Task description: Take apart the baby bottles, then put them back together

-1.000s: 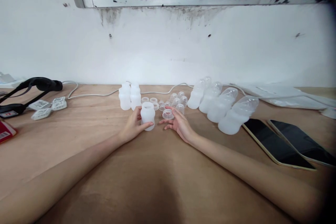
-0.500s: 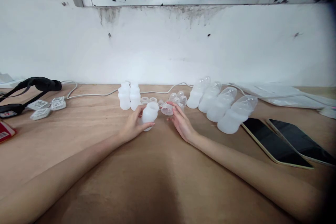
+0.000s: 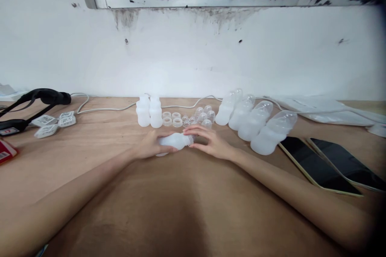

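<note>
My left hand (image 3: 150,144) grips a white plastic bottle (image 3: 175,141) that lies tipped on its side, neck pointing right. My right hand (image 3: 209,141) closes over the bottle's neck end, with a clear cap mostly hidden under its fingers. Both hands meet just above the wooden table (image 3: 181,209). Behind them stand two upright white bottles (image 3: 149,111), white rings (image 3: 171,120) and several clear dome caps (image 3: 202,115).
Several capped bottles (image 3: 256,122) lie in a row at the right. Two dark tablets (image 3: 328,164) rest at the far right, near plastic bags (image 3: 325,108). A black strap (image 3: 33,102), small white tags (image 3: 54,123) and a white cable (image 3: 102,108) lie at the left.
The bottle went from standing upright to lying on its side. My right hand lifted the clear cap off the table and brought it to the bottle's neck.
</note>
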`<state>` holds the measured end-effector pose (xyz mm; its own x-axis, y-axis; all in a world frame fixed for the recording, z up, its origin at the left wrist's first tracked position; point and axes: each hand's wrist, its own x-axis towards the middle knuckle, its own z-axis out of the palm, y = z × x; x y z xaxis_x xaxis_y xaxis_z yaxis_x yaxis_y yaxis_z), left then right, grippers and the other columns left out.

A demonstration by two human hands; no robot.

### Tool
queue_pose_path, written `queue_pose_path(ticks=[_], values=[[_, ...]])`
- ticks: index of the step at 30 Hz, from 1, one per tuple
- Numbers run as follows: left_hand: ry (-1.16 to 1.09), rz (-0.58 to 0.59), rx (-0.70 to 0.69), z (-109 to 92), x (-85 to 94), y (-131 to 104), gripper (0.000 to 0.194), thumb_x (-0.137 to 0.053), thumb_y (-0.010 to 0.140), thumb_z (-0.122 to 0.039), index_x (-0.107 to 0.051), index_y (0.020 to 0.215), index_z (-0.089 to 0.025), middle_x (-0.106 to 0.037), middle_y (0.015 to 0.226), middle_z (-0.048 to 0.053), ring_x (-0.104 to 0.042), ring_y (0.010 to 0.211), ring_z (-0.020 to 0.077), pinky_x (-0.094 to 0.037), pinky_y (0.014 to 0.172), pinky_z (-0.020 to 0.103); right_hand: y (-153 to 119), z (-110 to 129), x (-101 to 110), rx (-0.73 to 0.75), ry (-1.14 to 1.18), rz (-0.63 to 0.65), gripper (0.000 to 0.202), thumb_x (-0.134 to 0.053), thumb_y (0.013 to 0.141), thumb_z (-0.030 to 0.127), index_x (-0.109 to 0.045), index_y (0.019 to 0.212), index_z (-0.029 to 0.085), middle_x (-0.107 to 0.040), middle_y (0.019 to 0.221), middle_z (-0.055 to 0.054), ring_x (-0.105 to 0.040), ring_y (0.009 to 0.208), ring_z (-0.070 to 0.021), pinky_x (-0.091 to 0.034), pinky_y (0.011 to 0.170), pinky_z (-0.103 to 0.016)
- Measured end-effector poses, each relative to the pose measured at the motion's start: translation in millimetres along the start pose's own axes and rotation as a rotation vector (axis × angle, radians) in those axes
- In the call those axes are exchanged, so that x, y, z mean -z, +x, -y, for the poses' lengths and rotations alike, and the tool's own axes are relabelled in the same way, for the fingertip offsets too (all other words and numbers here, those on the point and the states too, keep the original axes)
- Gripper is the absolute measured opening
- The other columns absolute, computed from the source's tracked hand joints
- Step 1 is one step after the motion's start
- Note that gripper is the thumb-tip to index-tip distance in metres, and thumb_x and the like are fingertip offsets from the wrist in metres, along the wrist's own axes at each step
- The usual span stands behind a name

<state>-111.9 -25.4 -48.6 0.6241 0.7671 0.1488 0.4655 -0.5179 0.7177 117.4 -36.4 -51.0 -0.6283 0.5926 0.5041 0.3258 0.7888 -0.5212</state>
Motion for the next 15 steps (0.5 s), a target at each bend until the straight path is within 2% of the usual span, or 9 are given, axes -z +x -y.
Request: queue_pose_path(ticks=[2, 4, 7, 10, 13, 15], values=[[-0.085, 0.090, 0.086, -6.3, 5.3, -1.1, 0.048, -0.056, 0.068, -0.046, -0.052, 0.111, -0.026, -0.061, 0.098, 0.000, -0.055, 0.088, 0.0201, -0.043, 0.073, 0.029, 0.7, 3.0, 1.1, 0.036, -0.050, -0.016, 0.030, -0.054, 0.075, 0.022, -0.052, 0.106, 0.022, -0.052, 0.110, -0.005, -0.044, 0.106, -0.0158, -0.036, 0.091, -0.034], [-0.118, 0.127, 0.097, -10.5, 7.5, -2.1, 0.046, -0.056, 0.069, -0.045, -0.052, 0.111, -0.026, -0.060, 0.098, -0.001, -0.055, 0.088, 0.0192, -0.043, 0.073, 0.028, 0.7, 4.8, -0.5, -0.027, -0.034, -0.058, 0.034, -0.058, 0.072, 0.026, -0.053, 0.105, 0.021, -0.053, 0.108, -0.005, -0.047, 0.103, -0.0167, -0.041, 0.085, -0.032], [0.010, 0.000, -0.015, -9.2, 4.1, -3.1, 0.053, -0.061, 0.064, -0.045, -0.052, 0.111, -0.023, -0.057, 0.104, 0.002, -0.052, 0.094, 0.0198, -0.040, 0.081, 0.029, 0.3, 5.9, -6.4, -0.267, 0.104, -0.084, 0.034, -0.059, 0.070, 0.034, -0.054, 0.099, 0.017, -0.058, 0.095, -0.006, -0.058, 0.078, -0.0148, -0.047, 0.069, -0.028], [0.123, -0.105, -0.118, -0.9, -3.5, -3.5, 0.057, -0.061, 0.063, -0.046, -0.051, 0.113, -0.020, -0.052, 0.106, 0.005, -0.049, 0.095, 0.0198, -0.039, 0.083, 0.030, 0.5, 6.1, -12.5, -0.450, 0.267, -0.075, 0.033, -0.055, 0.071, 0.039, -0.054, 0.093, 0.015, -0.060, 0.079, -0.004, -0.056, 0.054, -0.0102, -0.047, 0.057, -0.025], [0.131, -0.108, -0.142, 7.3, -9.6, -3.0, 0.057, -0.059, 0.065, -0.046, -0.049, 0.115, -0.020, -0.052, 0.103, 0.006, -0.051, 0.092, 0.0190, -0.041, 0.079, 0.030, 1.9, 5.1, -13.6, -0.495, 0.269, -0.036, 0.035, -0.051, 0.073, 0.044, -0.054, 0.091, 0.014, -0.059, 0.069, -0.003, -0.055, 0.052, -0.0109, -0.045, 0.052, -0.024], [0.141, -0.121, -0.149, 10.2, -11.9, -2.4, 0.057, -0.059, 0.066, -0.046, -0.048, 0.115, -0.021, -0.052, 0.101, 0.006, -0.051, 0.090, 0.0188, -0.042, 0.077, 0.030, 2.8, 3.8, -10.3, -0.464, 0.165, 0.021, 0.035, -0.044, 0.078, 0.045, -0.055, 0.091, 0.015, -0.059, 0.069, -0.004, -0.056, 0.059, -0.0127, -0.046, 0.056, -0.026]])
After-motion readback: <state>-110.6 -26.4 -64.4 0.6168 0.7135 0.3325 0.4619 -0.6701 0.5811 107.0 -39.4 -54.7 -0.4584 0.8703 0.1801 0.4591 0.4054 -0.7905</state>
